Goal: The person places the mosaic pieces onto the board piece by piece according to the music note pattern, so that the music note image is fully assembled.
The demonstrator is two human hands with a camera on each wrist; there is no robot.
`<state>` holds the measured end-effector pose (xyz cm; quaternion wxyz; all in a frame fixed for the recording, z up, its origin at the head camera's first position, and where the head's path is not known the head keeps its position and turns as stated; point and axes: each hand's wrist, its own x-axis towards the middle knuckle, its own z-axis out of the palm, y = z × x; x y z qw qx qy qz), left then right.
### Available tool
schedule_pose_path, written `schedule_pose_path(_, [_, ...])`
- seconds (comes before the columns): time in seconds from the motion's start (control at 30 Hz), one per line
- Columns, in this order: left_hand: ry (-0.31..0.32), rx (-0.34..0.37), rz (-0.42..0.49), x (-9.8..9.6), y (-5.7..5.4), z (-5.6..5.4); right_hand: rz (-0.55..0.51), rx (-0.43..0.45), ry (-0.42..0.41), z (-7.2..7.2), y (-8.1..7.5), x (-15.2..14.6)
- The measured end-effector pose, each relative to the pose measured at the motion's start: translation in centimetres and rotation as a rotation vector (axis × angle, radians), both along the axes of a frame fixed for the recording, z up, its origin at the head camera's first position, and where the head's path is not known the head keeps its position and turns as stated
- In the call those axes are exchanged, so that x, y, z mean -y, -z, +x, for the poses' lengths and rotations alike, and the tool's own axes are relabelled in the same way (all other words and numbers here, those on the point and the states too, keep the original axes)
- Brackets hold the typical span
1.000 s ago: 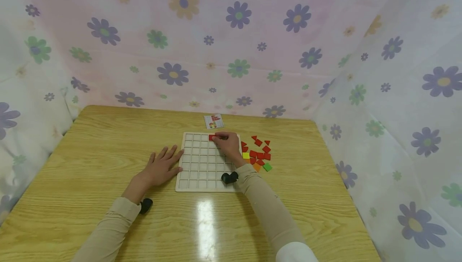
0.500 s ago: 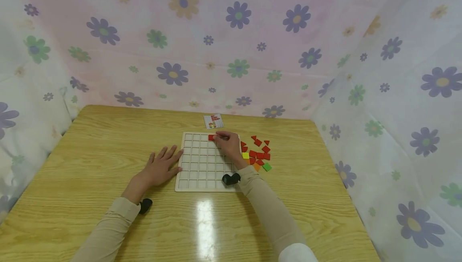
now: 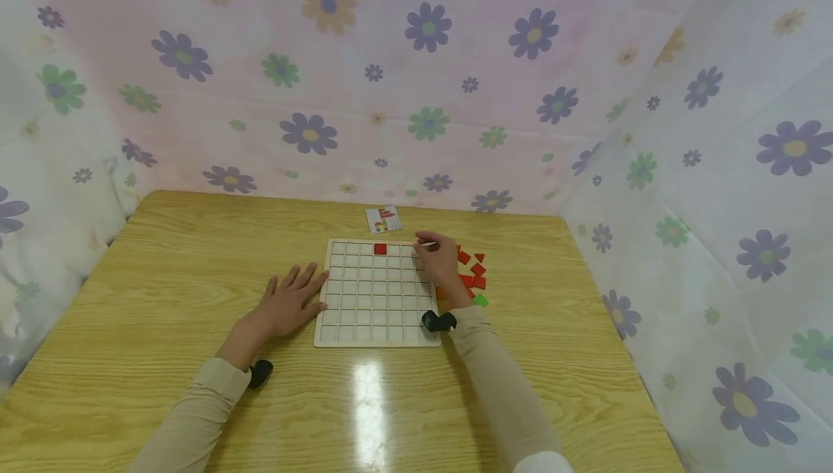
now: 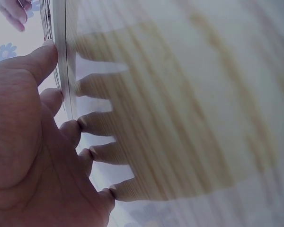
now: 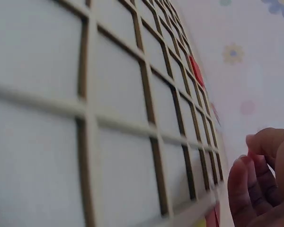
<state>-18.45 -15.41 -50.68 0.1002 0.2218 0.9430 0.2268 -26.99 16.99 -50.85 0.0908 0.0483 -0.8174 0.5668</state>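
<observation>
A pale wooden grid board lies on the table. One red square tile sits in its far row, left of the middle. My left hand rests spread on the tabletop, fingertips at the board's left edge; the left wrist view shows its thumb by that edge. Over the far right corner of the board hovers my right hand, thumb and forefinger bent towards each other with no tile visible between them. Under and beyond it lie loose tiles, mostly red, with a green one; the hand hides several.
A small printed card with a red and yellow pattern lies behind the board. Flowered cloth walls in the table at the back and sides. Black wrist cameras sit on both wrists.
My right hand has let go of the red square tile and moved right, towards the loose tiles. The tile stays in the far row. My left hand keeps its place.
</observation>
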Motion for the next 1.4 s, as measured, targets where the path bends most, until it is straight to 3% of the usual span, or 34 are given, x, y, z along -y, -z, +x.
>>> schedule_pose_path(0.37, [0.004,-0.002,0.009,0.1,0.2,-0.1,0.240,-0.053,0.260,0.0,-0.1,-5.4])
schedule_pose_path(0.67, [0.005,0.006,0.012,0.1,0.0,-0.1,0.350,0.114,0.276,-0.1,-0.3,-6.6])
schedule_pose_path(1.1, [0.002,-0.002,0.012,-0.1,-0.4,0.3,0.388,0.208,0.275,-0.4,-0.2,-6.8])
schedule_pose_path(1.4, [0.001,0.011,0.010,-0.1,-0.3,0.2,0.420,0.193,0.257,-0.4,-0.6,-7.0])
